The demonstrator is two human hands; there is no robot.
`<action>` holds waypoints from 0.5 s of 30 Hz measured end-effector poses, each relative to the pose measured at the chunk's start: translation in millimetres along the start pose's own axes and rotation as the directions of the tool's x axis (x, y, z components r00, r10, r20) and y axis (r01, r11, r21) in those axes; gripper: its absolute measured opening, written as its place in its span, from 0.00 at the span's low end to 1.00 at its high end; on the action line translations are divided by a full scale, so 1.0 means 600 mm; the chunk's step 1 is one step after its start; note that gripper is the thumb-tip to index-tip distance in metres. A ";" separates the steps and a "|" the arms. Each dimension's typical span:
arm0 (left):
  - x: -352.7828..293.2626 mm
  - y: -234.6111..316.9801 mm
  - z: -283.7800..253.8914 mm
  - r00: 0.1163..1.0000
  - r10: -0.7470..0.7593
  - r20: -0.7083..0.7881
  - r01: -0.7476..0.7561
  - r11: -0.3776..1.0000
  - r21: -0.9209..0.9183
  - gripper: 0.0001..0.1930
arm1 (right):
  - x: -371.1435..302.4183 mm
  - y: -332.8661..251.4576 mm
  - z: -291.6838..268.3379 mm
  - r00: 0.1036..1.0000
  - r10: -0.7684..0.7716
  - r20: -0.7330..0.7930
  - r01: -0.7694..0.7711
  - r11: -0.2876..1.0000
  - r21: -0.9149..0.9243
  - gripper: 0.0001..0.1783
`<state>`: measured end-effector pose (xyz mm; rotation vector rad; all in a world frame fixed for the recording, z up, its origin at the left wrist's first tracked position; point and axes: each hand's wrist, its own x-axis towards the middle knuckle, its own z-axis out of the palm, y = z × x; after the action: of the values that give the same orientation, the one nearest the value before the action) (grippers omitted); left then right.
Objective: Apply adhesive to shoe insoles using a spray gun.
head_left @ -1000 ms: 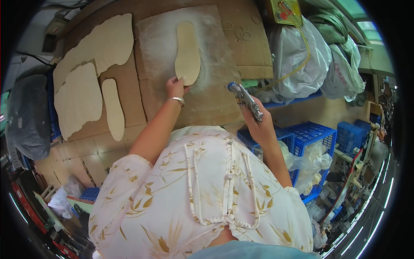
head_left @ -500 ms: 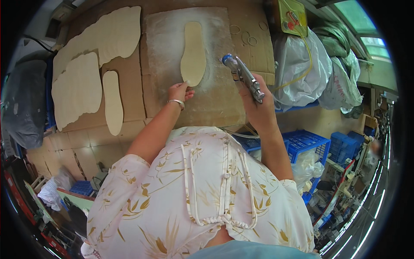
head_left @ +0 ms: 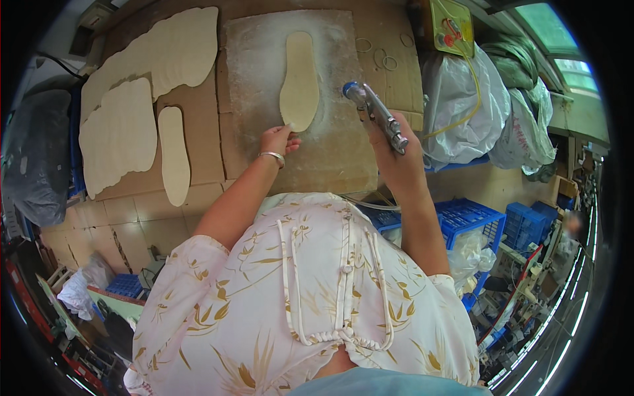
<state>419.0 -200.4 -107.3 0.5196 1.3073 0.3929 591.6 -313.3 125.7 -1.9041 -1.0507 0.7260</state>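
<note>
A cream insole [head_left: 299, 82] lies lengthwise on a sheet dusted with whitish residue [head_left: 254, 46], its narrower end toward me. My left hand [head_left: 281, 140] pinches that near end between thumb and fingers. To the right, my right hand [head_left: 401, 158] is wrapped around a metal spray gun [head_left: 380, 112] with a blue nozzle. The gun is held above the work surface, apart from the insole, its nozzle pointing up and left. No spray can be made out. Another cream insole [head_left: 174, 155] lies on the cardboard at the left.
Large stacks of overlapping cream insoles [head_left: 122, 135] cover the left cardboard [head_left: 198, 125]. Several elastic rings [head_left: 389, 63] lie at the far right. A yellow container [head_left: 450, 26] and a yellow hose [head_left: 474, 99] are beside white plastic bags [head_left: 462, 109]. Blue crates [head_left: 465, 214] stand lower right.
The view has shifted slightly against the table. My left hand keeps its pinch on the insole, and my right hand still grips the spray gun in nearly the same place.
</note>
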 end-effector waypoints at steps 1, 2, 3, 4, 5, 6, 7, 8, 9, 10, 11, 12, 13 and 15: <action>0.000 0.001 0.000 1.000 0.006 0.003 -0.006 1.000 0.001 0.12 | 0.000 0.001 0.001 1.000 0.002 0.000 -0.002 1.000 0.000 0.13; -0.001 0.001 0.000 1.000 0.012 0.007 -0.012 1.000 0.001 0.11 | 0.002 0.001 0.001 1.000 0.000 -0.002 0.000 1.000 0.009 0.13; -0.001 0.002 0.000 1.000 0.011 0.008 -0.011 1.000 0.002 0.11 | 0.002 0.000 0.001 1.000 -0.002 -0.005 0.002 1.000 0.017 0.13; -0.002 0.002 0.000 1.000 0.010 0.010 -0.010 1.000 0.010 0.11 | 0.000 0.000 -0.001 1.000 0.000 -0.005 0.000 1.000 0.016 0.13; -0.002 0.003 0.000 1.000 0.011 0.008 -0.011 1.000 0.018 0.11 | -0.001 0.000 -0.003 1.000 0.029 -0.006 -0.029 1.000 0.011 0.13; -0.002 0.004 0.000 1.000 0.011 0.006 -0.011 1.000 0.018 0.11 | -0.003 0.001 -0.005 0.998 0.059 -0.006 -0.059 0.998 0.006 0.13; -0.003 0.005 0.000 1.000 0.007 0.002 -0.007 1.000 0.023 0.11 | -0.005 0.004 -0.003 0.998 0.059 -0.005 -0.059 0.998 0.007 0.13; -0.003 0.004 0.000 1.000 0.000 0.000 0.000 1.000 0.028 0.11 | -0.009 0.007 -0.001 1.000 0.026 0.004 -0.026 1.000 -0.002 0.13; -0.003 0.003 0.000 1.000 -0.001 -0.001 0.001 1.000 0.029 0.11 | -0.012 0.010 0.000 1.000 -0.007 0.013 0.007 1.000 -0.011 0.13; -0.001 0.002 -0.001 1.000 -0.001 -0.004 0.001 1.000 0.031 0.11 | -0.011 0.009 -0.002 1.000 -0.005 0.012 0.005 1.000 -0.010 0.13; -0.001 0.004 0.000 1.000 0.001 -0.005 -0.001 0.999 0.032 0.12 | -0.008 0.006 -0.003 0.999 0.034 0.007 -0.034 0.999 -0.006 0.13; -0.002 0.004 0.002 1.000 0.000 -0.004 0.000 0.999 0.034 0.12 | -0.006 0.005 -0.005 0.997 0.072 0.002 -0.072 0.997 -0.001 0.13; -0.003 0.004 0.004 1.000 0.001 -0.009 0.000 1.000 0.018 0.11 | -0.008 0.006 -0.005 0.997 0.073 0.000 -0.073 0.997 -0.001 0.13; -0.005 0.003 0.004 1.000 0.002 -0.019 -0.002 1.000 0.004 0.11 | -0.013 0.010 -0.006 1.000 0.016 0.005 -0.016 1.000 -0.018 0.13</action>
<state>420.7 -200.8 -103.5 0.5213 1.3266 0.3976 593.0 -323.2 122.7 -1.9283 -1.0496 0.7334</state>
